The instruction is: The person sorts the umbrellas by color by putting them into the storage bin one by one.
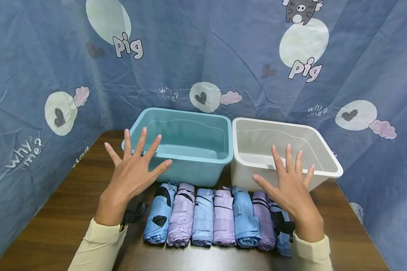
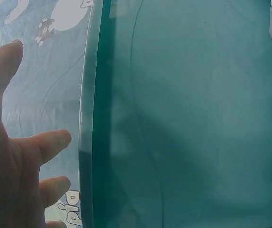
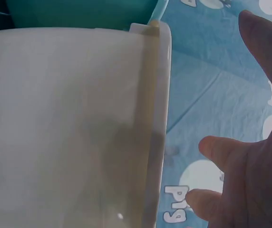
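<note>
Both hands are held up with fingers spread and nothing in them. In the head view my left hand (image 1: 132, 173) overlaps the front left of a teal plastic bin (image 1: 186, 169). My right hand (image 1: 293, 188) overlaps the front of a white bin (image 1: 247, 177) beside it. Below the bins lies a row of several folded umbrellas, blue and lilac by turns, among them a blue one (image 1: 202, 218) and a lilac one (image 1: 224, 220). At the row's right end a blue umbrella (image 1: 283, 244) is partly hidden by the right wrist. Each wrist view shows spread fingers near a bin wall.
The brown wooden table (image 1: 64, 210) carries everything. Behind and at both sides hangs a blue cloth (image 1: 176, 45) printed with pigs and words. The bins stand side by side against its back part, their rims close together. A black wrist camera (image 1: 135, 213) sits on the left wrist.
</note>
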A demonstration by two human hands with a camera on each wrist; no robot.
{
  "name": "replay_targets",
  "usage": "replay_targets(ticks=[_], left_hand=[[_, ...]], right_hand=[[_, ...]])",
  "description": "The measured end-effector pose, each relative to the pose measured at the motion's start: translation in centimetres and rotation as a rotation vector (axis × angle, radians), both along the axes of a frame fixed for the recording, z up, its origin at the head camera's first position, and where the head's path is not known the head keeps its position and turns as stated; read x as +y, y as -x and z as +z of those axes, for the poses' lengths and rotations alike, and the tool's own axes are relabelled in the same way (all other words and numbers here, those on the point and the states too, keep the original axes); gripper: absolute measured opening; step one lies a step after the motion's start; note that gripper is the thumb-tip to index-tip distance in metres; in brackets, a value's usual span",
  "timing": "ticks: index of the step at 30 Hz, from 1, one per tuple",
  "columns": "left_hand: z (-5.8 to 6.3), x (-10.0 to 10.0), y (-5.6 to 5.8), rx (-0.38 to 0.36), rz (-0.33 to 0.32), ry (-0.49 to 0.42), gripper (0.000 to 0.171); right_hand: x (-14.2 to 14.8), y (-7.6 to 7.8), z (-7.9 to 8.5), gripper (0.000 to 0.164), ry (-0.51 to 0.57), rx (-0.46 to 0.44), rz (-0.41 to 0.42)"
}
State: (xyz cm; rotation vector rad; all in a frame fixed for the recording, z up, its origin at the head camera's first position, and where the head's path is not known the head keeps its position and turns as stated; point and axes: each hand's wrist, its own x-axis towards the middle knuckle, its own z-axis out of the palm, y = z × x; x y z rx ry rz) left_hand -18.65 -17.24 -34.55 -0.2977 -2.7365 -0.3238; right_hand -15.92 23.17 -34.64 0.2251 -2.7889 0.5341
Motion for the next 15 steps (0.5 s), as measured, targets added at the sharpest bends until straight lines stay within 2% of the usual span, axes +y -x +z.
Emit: replay_targets(ticks=[9,15], left_hand=[[0.6,-0.2,0.9,0.023,0.000,-0.006,0.083],[0.5,-0.9,1.0,-0.030,0.002,0.000,0.086]], right_hand=[[0.3,0.1,0.4,0.092,0.020,-0.006,-0.014],[0.8,-0.3,0.3,0.089,0.009,-0.020,0.007]])
